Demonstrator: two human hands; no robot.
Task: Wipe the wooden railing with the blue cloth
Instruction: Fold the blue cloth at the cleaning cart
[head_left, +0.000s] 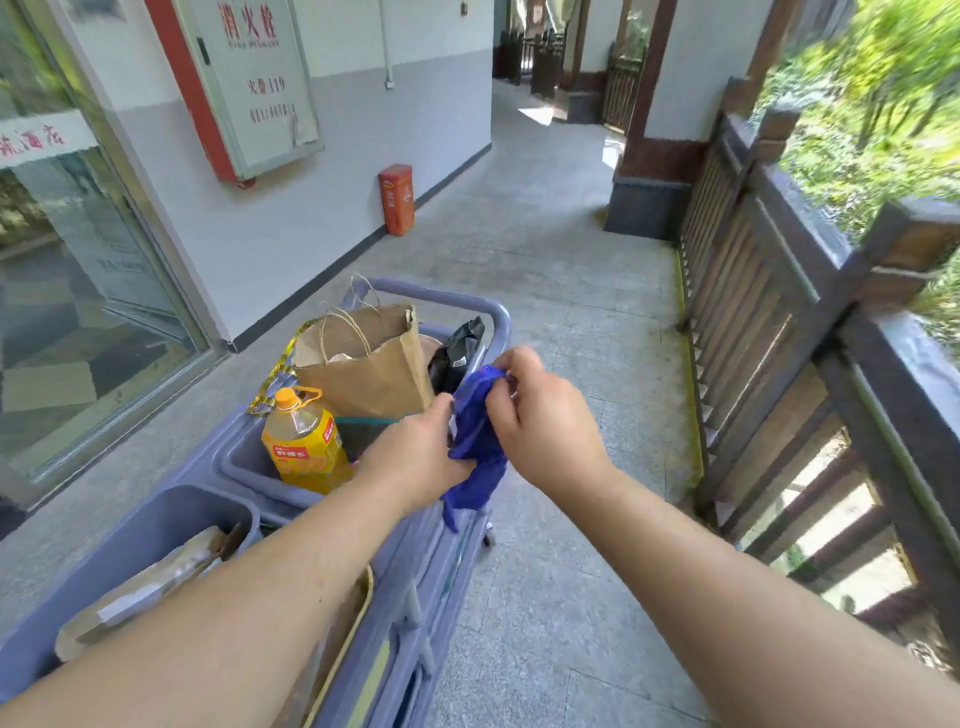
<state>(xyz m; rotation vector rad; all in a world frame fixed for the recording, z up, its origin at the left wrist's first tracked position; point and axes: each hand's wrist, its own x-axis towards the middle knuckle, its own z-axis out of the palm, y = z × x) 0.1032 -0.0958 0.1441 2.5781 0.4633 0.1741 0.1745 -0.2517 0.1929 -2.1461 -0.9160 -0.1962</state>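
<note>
A crumpled blue cloth (478, 441) hangs between both my hands, over the right edge of a cleaning cart. My left hand (415, 452) grips its lower part from the left. My right hand (540, 415) pinches its upper part from the right. The dark wooden railing (789, 291) runs along the right side of the walkway, about an arm's length from my hands. Its top rail and slats are in full view; neither hand touches it.
The grey-blue cart (441, 301) in front of me carries a brown paper bag (374, 364), a yellow bottle (306, 441) and a black packet (457, 353). An orange box (397, 200) stands by the left wall. The tiled walkway (545, 249) stretches ahead.
</note>
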